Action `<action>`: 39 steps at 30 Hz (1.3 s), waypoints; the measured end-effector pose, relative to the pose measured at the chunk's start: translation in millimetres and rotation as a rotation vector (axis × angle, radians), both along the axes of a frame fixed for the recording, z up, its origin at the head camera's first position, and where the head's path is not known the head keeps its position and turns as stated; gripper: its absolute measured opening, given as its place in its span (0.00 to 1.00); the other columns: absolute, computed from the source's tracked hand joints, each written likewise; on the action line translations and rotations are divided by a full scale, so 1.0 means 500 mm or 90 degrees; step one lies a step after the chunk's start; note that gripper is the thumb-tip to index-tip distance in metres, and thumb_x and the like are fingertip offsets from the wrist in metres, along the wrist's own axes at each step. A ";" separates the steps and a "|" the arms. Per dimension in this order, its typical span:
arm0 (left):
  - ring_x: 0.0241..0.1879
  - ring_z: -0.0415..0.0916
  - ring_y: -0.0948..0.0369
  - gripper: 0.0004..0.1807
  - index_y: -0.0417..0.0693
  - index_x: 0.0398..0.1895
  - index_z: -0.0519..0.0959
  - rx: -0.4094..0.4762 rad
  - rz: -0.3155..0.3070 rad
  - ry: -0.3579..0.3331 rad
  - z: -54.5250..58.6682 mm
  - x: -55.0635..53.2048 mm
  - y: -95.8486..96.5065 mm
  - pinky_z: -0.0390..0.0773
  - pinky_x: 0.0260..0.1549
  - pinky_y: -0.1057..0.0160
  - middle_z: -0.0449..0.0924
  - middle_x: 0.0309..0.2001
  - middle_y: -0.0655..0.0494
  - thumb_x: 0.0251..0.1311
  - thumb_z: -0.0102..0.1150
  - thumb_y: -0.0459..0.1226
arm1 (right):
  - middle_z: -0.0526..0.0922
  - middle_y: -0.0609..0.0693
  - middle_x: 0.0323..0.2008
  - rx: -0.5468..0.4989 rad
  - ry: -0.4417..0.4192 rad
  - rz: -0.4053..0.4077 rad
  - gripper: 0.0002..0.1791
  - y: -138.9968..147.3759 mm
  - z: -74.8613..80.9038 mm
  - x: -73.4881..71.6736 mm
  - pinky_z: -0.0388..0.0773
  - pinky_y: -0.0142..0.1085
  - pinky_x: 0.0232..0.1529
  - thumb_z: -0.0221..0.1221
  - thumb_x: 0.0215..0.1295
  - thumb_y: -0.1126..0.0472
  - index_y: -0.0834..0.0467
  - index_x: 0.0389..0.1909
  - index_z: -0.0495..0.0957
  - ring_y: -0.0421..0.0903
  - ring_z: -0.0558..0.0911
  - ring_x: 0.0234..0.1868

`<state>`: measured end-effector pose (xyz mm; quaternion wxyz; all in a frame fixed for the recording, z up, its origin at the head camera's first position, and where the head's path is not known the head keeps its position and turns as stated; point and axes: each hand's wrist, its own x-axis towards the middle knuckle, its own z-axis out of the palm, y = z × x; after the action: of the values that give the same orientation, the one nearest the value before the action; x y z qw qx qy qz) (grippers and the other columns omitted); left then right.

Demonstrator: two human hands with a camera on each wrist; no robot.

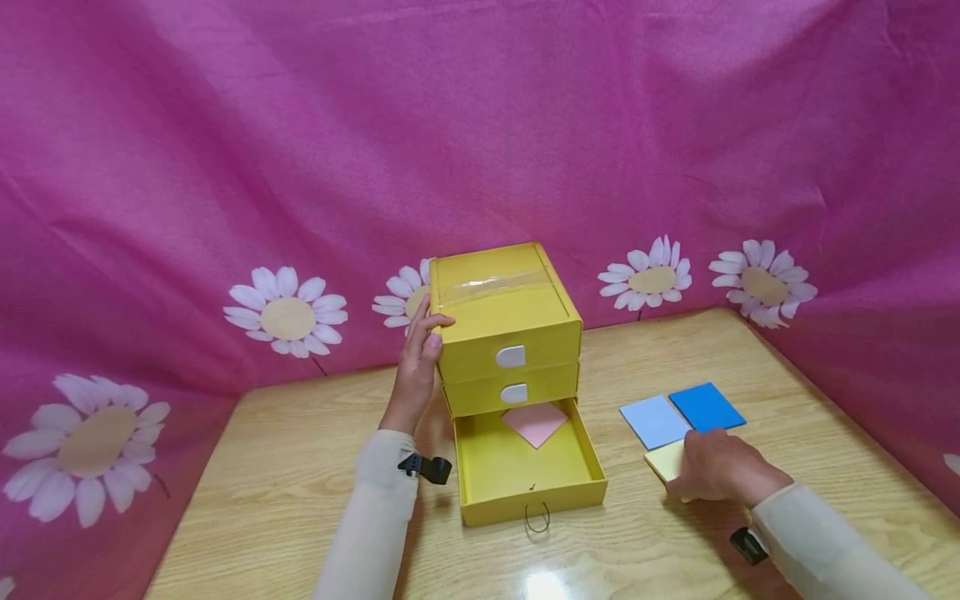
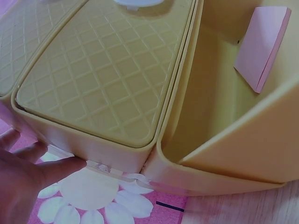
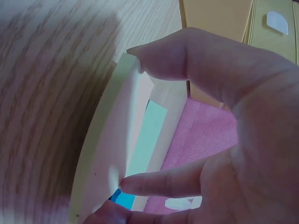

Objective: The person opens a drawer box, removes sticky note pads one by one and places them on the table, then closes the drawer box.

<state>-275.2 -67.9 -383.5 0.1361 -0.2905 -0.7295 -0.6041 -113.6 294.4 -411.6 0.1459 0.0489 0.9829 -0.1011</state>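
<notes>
A yellow cabinet (image 1: 502, 304) of small stacked drawers stands in the middle, its bottom drawer (image 1: 525, 502) pulled out. Inside that drawer lies a pink sticky note pad (image 1: 536, 427). My left hand (image 1: 412, 375) rests against the cabinet's left side, fingertips at the top edge; the left wrist view shows its fingers (image 2: 60, 170) extended along the side wall. To the right, my right hand (image 1: 723, 467) pinches a pale yellow sticky note pad (image 1: 665, 460) by its edges. In the right wrist view this pad (image 3: 105, 149) bows slightly between thumb and fingers.
Just beyond the right hand lie a light blue pad (image 1: 654, 421) and a darker blue pad (image 1: 707, 406) on the wooden table (image 1: 300, 483). A thin loop (image 1: 537, 518) hangs at the open drawer's front. Pink flowered cloth (image 1: 480, 125) encloses the back and sides.
</notes>
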 end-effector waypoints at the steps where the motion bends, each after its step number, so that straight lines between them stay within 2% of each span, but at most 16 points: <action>1: 0.74 0.40 0.58 0.17 0.53 0.56 0.71 0.000 0.002 0.001 -0.003 -0.002 -0.001 0.50 0.67 0.40 0.43 0.77 0.58 0.71 0.39 0.46 | 0.71 0.55 0.23 -0.002 -0.003 -0.002 0.35 0.001 -0.001 0.000 0.67 0.41 0.24 0.72 0.39 0.40 0.65 0.31 0.68 0.50 0.71 0.24; 5: 0.74 0.40 0.59 0.18 0.55 0.56 0.72 0.002 0.008 0.005 -0.009 -0.002 -0.003 0.50 0.66 0.39 0.44 0.77 0.60 0.70 0.40 0.49 | 0.71 0.53 0.21 -0.013 -0.010 -0.006 0.31 0.003 -0.008 0.005 0.65 0.38 0.22 0.72 0.40 0.42 0.63 0.28 0.68 0.49 0.71 0.21; 10: 0.74 0.40 0.57 0.17 0.52 0.56 0.72 0.004 0.004 -0.003 -0.007 0.001 -0.003 0.49 0.67 0.40 0.44 0.77 0.58 0.71 0.39 0.45 | 0.70 0.52 0.20 -0.002 0.010 0.001 0.26 0.005 -0.014 0.011 0.63 0.39 0.20 0.71 0.40 0.45 0.60 0.23 0.68 0.48 0.71 0.20; 13: 0.75 0.39 0.55 0.17 0.48 0.57 0.71 0.001 0.000 -0.012 0.004 0.009 -0.002 0.49 0.67 0.40 0.43 0.77 0.53 0.71 0.39 0.42 | 0.70 0.52 0.21 0.007 0.011 0.002 0.25 0.006 -0.012 0.013 0.65 0.40 0.21 0.70 0.39 0.46 0.59 0.23 0.68 0.49 0.71 0.21; 19: 0.74 0.40 0.50 0.17 0.42 0.56 0.70 -0.003 -0.003 -0.019 0.038 0.040 0.003 0.49 0.67 0.39 0.42 0.76 0.45 0.70 0.39 0.39 | 0.71 0.53 0.23 0.014 0.003 -0.006 0.28 0.007 -0.007 0.012 0.67 0.44 0.22 0.71 0.37 0.46 0.61 0.27 0.68 0.51 0.71 0.23; 21: 0.75 0.40 0.52 0.17 0.45 0.56 0.70 -0.001 -0.003 -0.016 0.032 0.035 0.004 0.49 0.67 0.39 0.43 0.77 0.47 0.71 0.39 0.40 | 0.72 0.54 0.24 0.018 0.001 -0.007 0.29 0.008 -0.006 0.012 0.68 0.45 0.23 0.72 0.37 0.45 0.62 0.28 0.69 0.51 0.72 0.24; 26: 0.74 0.40 0.58 0.17 0.54 0.56 0.72 0.002 0.005 -0.002 -0.001 0.000 0.006 0.50 0.66 0.39 0.44 0.77 0.56 0.71 0.40 0.48 | 0.72 0.56 0.27 0.020 -0.009 -0.010 0.37 0.012 -0.004 0.008 0.70 0.47 0.25 0.72 0.38 0.41 0.67 0.34 0.69 0.53 0.72 0.26; 28: 0.74 0.40 0.59 0.18 0.55 0.56 0.71 0.003 0.007 0.000 -0.005 -0.003 0.004 0.50 0.66 0.39 0.44 0.77 0.58 0.71 0.40 0.49 | 0.73 0.57 0.28 0.017 -0.004 -0.006 0.39 0.013 -0.005 0.006 0.71 0.47 0.26 0.73 0.38 0.40 0.68 0.36 0.69 0.53 0.72 0.26; 36: 0.75 0.39 0.51 0.16 0.42 0.56 0.69 0.004 -0.013 -0.015 0.050 0.047 0.002 0.49 0.66 0.38 0.42 0.76 0.45 0.71 0.39 0.38 | 0.75 0.60 0.30 0.013 0.010 -0.011 0.43 0.016 -0.007 0.005 0.72 0.50 0.26 0.74 0.34 0.38 0.69 0.37 0.69 0.54 0.73 0.27; 39: 0.74 0.40 0.50 0.17 0.42 0.56 0.69 -0.003 -0.008 -0.019 0.052 0.049 0.003 0.49 0.66 0.39 0.42 0.76 0.45 0.71 0.38 0.38 | 0.75 0.61 0.30 0.012 0.007 -0.012 0.45 0.016 -0.008 0.007 0.72 0.50 0.27 0.74 0.33 0.37 0.70 0.38 0.68 0.55 0.73 0.28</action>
<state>-250.8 -66.4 -357.7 0.1208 -0.2866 -0.7309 -0.6075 -110.3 302.6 -415.8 0.1390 0.0585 0.9841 -0.0938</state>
